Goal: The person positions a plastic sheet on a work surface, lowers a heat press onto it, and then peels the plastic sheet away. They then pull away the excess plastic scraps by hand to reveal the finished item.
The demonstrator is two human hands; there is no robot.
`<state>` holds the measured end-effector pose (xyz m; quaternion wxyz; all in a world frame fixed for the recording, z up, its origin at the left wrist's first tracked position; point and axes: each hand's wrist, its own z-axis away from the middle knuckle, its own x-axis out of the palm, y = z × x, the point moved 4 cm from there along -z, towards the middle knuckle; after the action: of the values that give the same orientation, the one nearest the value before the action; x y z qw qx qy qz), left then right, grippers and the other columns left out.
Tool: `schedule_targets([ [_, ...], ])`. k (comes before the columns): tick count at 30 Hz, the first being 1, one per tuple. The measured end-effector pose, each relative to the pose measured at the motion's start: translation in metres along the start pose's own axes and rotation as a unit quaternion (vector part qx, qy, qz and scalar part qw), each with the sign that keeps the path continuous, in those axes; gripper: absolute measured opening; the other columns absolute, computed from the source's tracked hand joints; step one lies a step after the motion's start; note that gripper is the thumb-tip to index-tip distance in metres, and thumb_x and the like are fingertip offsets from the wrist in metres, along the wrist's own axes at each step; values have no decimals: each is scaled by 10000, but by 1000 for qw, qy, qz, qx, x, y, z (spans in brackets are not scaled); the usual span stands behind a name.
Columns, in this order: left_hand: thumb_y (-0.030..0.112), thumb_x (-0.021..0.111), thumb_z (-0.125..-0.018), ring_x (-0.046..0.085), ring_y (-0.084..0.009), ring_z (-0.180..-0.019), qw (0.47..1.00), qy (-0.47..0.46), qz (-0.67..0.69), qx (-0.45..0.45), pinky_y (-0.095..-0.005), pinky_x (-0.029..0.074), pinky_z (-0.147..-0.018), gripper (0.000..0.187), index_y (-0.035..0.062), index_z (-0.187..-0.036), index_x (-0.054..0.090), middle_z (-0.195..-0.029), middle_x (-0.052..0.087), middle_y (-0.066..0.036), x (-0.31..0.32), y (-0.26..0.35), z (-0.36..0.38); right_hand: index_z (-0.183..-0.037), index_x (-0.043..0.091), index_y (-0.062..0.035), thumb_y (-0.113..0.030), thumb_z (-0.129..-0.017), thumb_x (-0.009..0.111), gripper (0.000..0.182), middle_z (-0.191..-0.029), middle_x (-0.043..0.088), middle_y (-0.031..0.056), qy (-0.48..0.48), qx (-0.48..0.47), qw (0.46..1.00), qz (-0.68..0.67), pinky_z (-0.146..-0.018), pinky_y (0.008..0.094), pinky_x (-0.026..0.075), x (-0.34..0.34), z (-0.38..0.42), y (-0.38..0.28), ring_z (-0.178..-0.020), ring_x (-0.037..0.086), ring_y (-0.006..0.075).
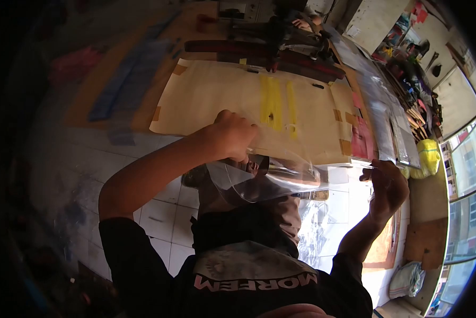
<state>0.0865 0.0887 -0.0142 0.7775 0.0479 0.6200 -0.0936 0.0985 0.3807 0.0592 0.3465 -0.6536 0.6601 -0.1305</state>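
Note:
A clear, glossy plastic sheet (288,183) hangs in a curved sag between my two hands, in front of the table's near edge. My left hand (232,135) is closed on the sheet's left part, above the edge of a large tan paper sheet (211,98). Off to the right, my right hand (389,188) is closed with fingers pinched at the sheet's far right end. Yellow strips (271,103) and brown tape pieces mark the tan paper, and a small dark item (318,86) lies on it.
A long dark red bar (222,47) crosses the table's far side. Another person's hand (307,22) shows behind it. Blue strips (132,74) lie at left, clear sheets (389,114) at right. A yellow bundle (428,158) sits near the window; tiled floor (161,217) lies below.

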Motion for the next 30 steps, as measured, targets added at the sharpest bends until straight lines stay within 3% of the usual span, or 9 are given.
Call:
schedule_targets([
  [1,400,754,-638,638,-294,-895,997,-70,8,20,-411,488,-760,586,41,-1069,586,-917,655,-141,-4,-6,3,-900,642,50,50,-759,565,160,-751,639,142,28,43,998,-26,-594,260,489,-5,2,3,-658,617,176],
  [5,260,674,-745,647,-285,-831,990,7,138,-34,-402,486,-748,264,47,-900,660,-835,668,-121,-40,-36,24,-927,606,68,7,-806,545,149,-720,623,135,77,83,988,-101,-570,283,499,-18,8,19,-620,602,178],
  [7,159,608,-762,640,-315,-745,983,162,51,-63,-396,487,-687,161,12,-797,662,-755,638,-178,-62,-50,35,-918,596,63,-10,-820,543,134,-707,613,125,82,62,991,-89,-550,274,485,-20,10,27,-605,589,174],
  [12,99,540,-754,599,-351,-623,899,420,121,-2,-390,473,-591,157,-10,-704,642,-649,589,-210,-128,-36,66,-864,592,44,-71,-854,560,120,-712,606,126,72,-15,986,-148,-549,259,439,-8,3,25,-592,544,147],
  [16,191,535,-759,622,-361,-622,909,401,92,-66,-438,509,-668,219,33,-667,657,-653,625,-176,-159,-6,72,-847,592,37,-134,-862,581,172,-730,607,130,-17,-81,983,-163,-602,268,398,18,-12,12,-678,540,171],
  [19,297,527,-833,632,-347,-612,894,442,26,-70,-444,508,-639,365,25,-623,649,-610,619,-165,-170,12,69,-840,649,-2,-188,-834,638,186,-986,589,185,27,-74,984,-159,-813,353,456,39,-17,4,-915,581,250],
  [21,397,514,-877,637,-332,-588,912,398,57,-78,-443,511,-595,485,20,-600,645,-585,616,-158,-178,22,65,-827,691,-40,-236,-818,665,198,-1147,527,213,16,-129,978,-160,-941,433,400,49,-23,-3,-1112,516,313],
  [25,441,497,-888,641,-323,-578,901,425,27,-79,-430,514,-565,524,25,-610,652,-577,614,-158,-186,39,64,-858,736,-173,-326,-752,695,190,-1374,358,287,13,-207,978,37,-1054,518,231,55,-23,-9,-1276,334,438],
  [30,417,484,-898,646,-335,-583,888,451,58,-68,-423,523,-575,510,27,-620,660,-585,618,-172,-193,46,65,-889,736,-245,-311,-724,719,178,-1403,315,294,36,-230,941,245,-1068,527,192,62,-20,-22,-1327,228,465],
])
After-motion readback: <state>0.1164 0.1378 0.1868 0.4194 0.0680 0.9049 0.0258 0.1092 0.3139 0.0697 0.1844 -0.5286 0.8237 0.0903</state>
